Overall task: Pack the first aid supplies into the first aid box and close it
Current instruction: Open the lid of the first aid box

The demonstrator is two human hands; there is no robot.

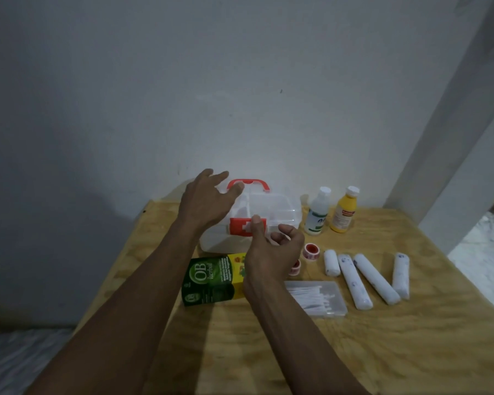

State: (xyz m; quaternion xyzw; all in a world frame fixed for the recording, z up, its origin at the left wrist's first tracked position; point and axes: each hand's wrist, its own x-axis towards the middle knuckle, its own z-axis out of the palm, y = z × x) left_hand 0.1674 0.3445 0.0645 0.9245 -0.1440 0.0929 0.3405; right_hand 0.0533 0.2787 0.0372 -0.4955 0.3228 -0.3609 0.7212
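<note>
Two bare hands hover at frame centre over a closed first aid box (257, 215) on a wooden desk (411, 337): left hand (206, 201) spread, empty, near its red handle (248, 182); right hand (271, 249) loosely curled, empty, thumb before the red latch. Bottles (330, 209), bandage rolls (365, 276), tape rolls (309, 251), a swab case (320, 299) and a green carton (211, 277) lie unpacked right and below.

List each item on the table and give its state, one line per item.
First aid box: lid shut.
White bottle: upright, capped.
Yellow bottle: upright, capped.
Bandage rolls: lying flat.
Green carton: lying flat.
Left hand: open, empty.
Right hand: half curled, empty.
</note>
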